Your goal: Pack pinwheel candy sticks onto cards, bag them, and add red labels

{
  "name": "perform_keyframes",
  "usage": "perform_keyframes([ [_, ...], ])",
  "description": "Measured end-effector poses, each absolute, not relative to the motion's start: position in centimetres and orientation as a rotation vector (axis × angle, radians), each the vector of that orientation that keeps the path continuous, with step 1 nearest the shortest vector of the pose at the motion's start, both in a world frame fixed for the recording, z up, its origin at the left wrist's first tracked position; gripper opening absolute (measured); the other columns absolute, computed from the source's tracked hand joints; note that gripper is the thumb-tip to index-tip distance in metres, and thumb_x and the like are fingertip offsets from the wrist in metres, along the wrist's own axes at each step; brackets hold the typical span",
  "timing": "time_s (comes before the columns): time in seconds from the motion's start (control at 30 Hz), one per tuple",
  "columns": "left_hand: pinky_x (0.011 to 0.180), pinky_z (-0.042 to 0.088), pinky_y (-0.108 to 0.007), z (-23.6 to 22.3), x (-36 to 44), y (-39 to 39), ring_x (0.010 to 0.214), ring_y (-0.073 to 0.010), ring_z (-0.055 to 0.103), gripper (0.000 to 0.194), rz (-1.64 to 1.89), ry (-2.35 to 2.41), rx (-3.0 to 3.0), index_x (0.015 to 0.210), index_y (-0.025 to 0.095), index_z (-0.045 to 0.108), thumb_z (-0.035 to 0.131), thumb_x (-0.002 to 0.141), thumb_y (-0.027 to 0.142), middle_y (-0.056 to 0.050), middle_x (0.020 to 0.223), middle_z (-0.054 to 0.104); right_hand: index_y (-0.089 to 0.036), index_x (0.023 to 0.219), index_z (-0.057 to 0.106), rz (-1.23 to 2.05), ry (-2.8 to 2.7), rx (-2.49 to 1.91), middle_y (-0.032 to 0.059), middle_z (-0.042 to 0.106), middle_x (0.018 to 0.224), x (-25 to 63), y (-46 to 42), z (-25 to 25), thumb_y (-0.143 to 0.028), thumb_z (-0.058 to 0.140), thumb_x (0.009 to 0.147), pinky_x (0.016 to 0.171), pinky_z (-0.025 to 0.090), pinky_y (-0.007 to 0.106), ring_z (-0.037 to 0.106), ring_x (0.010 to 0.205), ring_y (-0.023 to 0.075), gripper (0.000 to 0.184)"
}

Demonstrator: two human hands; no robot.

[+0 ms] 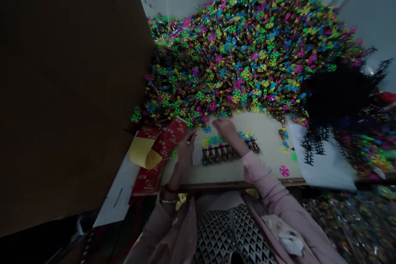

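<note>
My left hand [185, 151] grips a thin dark stick [191, 137] beside a bent red-and-yellow printed card [157, 148]. My right hand [224, 127] reaches over the cream tabletop [262, 169], at the foot of a huge heap of cellophane-wrapped sweets with bright plastic pinwheels [235, 57]. Whether its fingers hold anything is hidden. Between my hands and slightly nearer me, a row of bottle-shaped wrapped sweets [216, 155] lies on the table, with loose pinwheels [215, 140] along its far side. A pink pinwheel [284, 170] lies apart on the right.
A large brown cardboard sheet [71, 90] rises along the left. Black plastic lattice strips [312, 144] lie on white paper [321, 161] at the right, below a dark mass of the same strips [337, 95]. Wrapped goods [355, 222] fill the lower right, beyond the table's front edge.
</note>
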State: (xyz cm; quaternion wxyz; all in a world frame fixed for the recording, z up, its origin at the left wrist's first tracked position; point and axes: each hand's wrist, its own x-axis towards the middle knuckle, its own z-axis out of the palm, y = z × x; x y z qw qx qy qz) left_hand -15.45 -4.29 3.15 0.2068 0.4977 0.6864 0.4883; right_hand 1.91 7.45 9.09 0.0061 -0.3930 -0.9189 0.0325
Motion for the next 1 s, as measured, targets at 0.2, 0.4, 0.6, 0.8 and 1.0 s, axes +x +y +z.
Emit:
perform_keyframes([
  [0.2,0.094,0.044,-0.038,4.1,-8.6,3.9,0.105,-0.0235,0.057,0.028,0.994,1.555,2.028,0.114,0.020,0.064,0.055,0.088,0.022,-0.011,0.111,0.064,-0.020,0.145,0.034,0.056,-2.871,-1.366,0.0119,0.036,0.148,8.5,19.8,8.7,-0.003,0.040,0.085,0.096,0.038,0.042,0.034,0.127,0.0272,0.064],
  [0.4,0.098,0.035,-0.057,3.2,-8.8,13.2,0.124,-0.0396,0.040,0.058,0.624,1.784,2.126,0.131,0.025,0.054,0.065,0.076,0.011,-0.015,0.143,0.041,-0.019,0.142,0.039,0.141,-2.832,-1.425,0.0139,0.049,0.132,14.0,18.5,5.2,-0.007,0.038,0.088,0.095,0.040,0.039,0.044,0.116,0.0233,0.056],
  [0.6,0.102,0.029,-0.060,1.5,-6.2,13.7,0.132,-0.0410,0.033,0.078,0.458,1.422,2.273,0.140,0.031,0.044,0.062,0.071,0.001,-0.010,0.149,0.039,-0.017,0.133,0.052,0.394,-2.589,-1.625,0.0128,0.055,0.128,22.1,15.0,3.0,-0.018,0.044,0.090,0.096,0.041,0.037,0.049,0.115,0.0222,0.044],
  [0.8,0.097,0.044,-0.040,2.7,-8.6,12.9,0.117,-0.0255,0.056,0.049,0.700,1.216,2.067,0.104,0.023,0.071,0.053,0.067,-0.004,-0.007,0.126,0.062,-0.013,0.116,0.065,0.270,-2.173,-1.867,0.0150,0.064,0.115,23.8,14.0,4.6,-0.023,0.038,0.092,0.094,0.042,0.037,0.056,0.107,0.0234,0.037],
  [1.0,0.098,0.043,-0.038,5.7,-12.7,11.8,0.110,-0.0226,0.057,0.031,1.000,1.815,1.893,0.098,0.012,0.066,0.041,0.081,0.007,-0.013,0.110,0.063,-0.020,0.096,0.072,0.421,-2.272,-2.115,0.0122,0.070,0.101,19.6,14.6,8.2,-0.035,0.049,0.087,0.082,0.045,0.033,0.062,0.097,0.0242,0.029],
])
